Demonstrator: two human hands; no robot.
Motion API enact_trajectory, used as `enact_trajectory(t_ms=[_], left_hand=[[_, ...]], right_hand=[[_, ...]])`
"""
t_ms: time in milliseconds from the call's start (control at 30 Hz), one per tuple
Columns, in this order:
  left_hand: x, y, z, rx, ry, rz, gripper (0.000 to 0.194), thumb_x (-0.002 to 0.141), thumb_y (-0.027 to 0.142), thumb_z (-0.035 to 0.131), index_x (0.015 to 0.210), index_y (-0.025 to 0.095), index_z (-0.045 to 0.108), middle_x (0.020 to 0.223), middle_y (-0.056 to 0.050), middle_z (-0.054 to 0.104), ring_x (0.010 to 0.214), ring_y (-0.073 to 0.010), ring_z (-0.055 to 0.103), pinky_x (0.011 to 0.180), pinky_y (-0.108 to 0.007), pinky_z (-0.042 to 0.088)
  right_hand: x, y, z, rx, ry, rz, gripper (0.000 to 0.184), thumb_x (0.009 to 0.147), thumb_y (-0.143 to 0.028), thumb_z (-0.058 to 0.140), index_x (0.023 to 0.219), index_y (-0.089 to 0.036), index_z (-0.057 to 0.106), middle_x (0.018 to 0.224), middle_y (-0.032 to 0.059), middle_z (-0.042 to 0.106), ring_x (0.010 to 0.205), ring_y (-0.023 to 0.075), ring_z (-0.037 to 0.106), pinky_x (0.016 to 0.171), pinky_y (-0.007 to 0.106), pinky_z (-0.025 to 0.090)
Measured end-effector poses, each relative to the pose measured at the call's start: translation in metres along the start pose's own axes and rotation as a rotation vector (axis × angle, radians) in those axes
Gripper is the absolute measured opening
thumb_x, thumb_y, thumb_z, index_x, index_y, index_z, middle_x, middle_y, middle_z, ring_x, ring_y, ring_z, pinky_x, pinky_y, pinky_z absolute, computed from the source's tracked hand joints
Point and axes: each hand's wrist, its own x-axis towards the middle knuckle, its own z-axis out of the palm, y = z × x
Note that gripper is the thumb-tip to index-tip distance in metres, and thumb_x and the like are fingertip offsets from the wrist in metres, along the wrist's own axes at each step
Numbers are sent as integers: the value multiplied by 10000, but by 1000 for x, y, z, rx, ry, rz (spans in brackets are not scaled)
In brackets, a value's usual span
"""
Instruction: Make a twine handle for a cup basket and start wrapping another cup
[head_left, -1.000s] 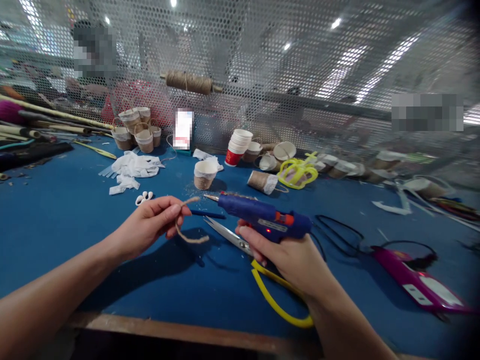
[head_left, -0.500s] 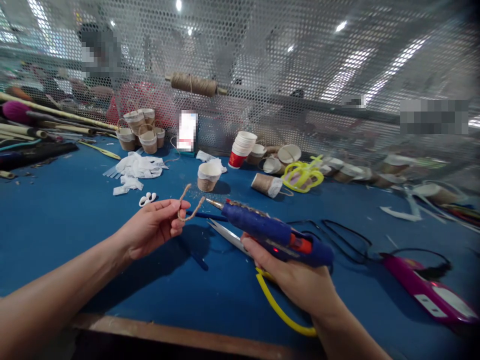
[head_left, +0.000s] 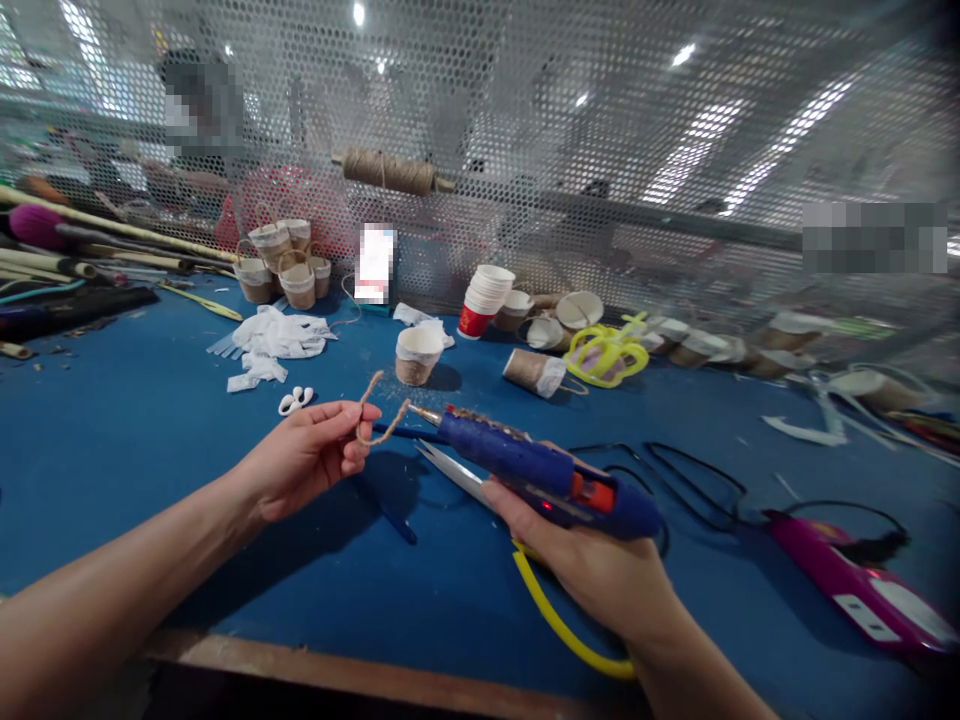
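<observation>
My left hand (head_left: 311, 462) pinches a short curved piece of jute twine (head_left: 373, 421) above the blue table. My right hand (head_left: 592, 565) grips a blue hot glue gun (head_left: 540, 470) with an orange trigger. The gun's metal nozzle touches one end of the twine. Under the gun lie scissors with yellow handles (head_left: 480, 500). A twine-wrapped paper cup (head_left: 415, 354) stands upright just beyond the hands.
A magenta glue gun (head_left: 855, 585) and black cables (head_left: 679, 470) lie to the right. Stacked cups (head_left: 484, 298), a fallen cup (head_left: 534, 371), a yellow crown shape (head_left: 606, 350), white scraps (head_left: 274, 335) and small twine baskets (head_left: 277, 260) line the perforated screen (head_left: 525, 150). A person sits behind it.
The twine swung up from hanging below my left fingers to pointing upward. The glue gun tilted down and moved in until its nozzle met the twine end.
</observation>
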Motion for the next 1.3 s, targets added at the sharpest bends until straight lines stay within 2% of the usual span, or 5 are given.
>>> enact_trajectory(t_ms=[333, 600, 733, 1067, 1300], left_hand=[[0, 0, 1, 20, 9, 9, 223, 846, 69, 423, 766, 57, 631, 611, -18, 508, 435, -38, 453, 415, -138, 382], [0, -1, 1, 21, 5, 15, 191, 833, 80, 459, 759, 55, 633, 608, -17, 516, 439, -36, 457, 419, -137, 378], [0, -2, 1, 26, 2, 20, 152, 817, 91, 494, 765, 53, 631, 599, -13, 518, 438, -35, 447, 418, -142, 372], [0, -2, -1, 37, -13, 15, 118, 800, 112, 533, 774, 54, 633, 625, -16, 528, 453, -35, 456, 431, -145, 375], [0, -2, 1, 21, 1, 15, 95, 793, 114, 547, 766, 56, 618, 593, -9, 511, 446, -40, 453, 427, -146, 364]], right_hand=[[-1, 1, 0, -8, 19, 30, 104, 702, -300, 575, 625, -236, 546, 513, -29, 564, 440, 145, 534, 401, 252, 466], [-3, 8, 0, -21, -17, -3, 169, 732, -309, 582, 600, -229, 514, 526, -36, 519, 453, 124, 496, 438, 241, 460], [-5, 11, 0, -93, -11, -24, 178, 725, -307, 592, 587, -222, 519, 565, -26, 558, 493, 132, 530, 455, 244, 466], [-3, 5, -2, -42, -25, 24, 106, 730, -300, 585, 651, -234, 561, 598, -18, 588, 517, 152, 560, 476, 261, 496], [-5, 9, 0, -53, -15, -13, 164, 725, -287, 598, 599, -225, 514, 538, -31, 526, 472, 131, 507, 433, 244, 457]])
